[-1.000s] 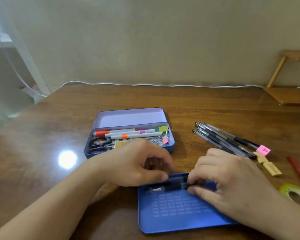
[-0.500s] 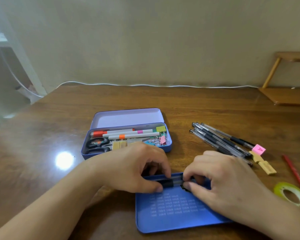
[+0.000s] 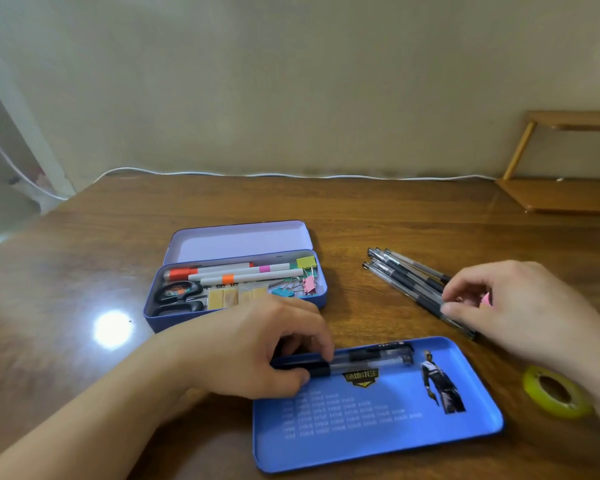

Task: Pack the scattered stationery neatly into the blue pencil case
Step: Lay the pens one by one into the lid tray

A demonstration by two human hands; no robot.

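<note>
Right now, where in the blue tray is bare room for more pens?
Free: the blue tray floor in front of the two pens lying along its far wall, over the printed text and beside the figure print. Crowded: the far-left corner, where the left hand holds the pens. The right hand is on the loose pens outside.

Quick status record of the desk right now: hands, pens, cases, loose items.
left hand: fingers pinching the pens in tray
right hand: fingers on the loose pens
blue tray: flat on desk, pens along its far edge
open pencil case: markers, scissors, binder clips, erasers inside
tape roll: on desk, right of tray
</note>
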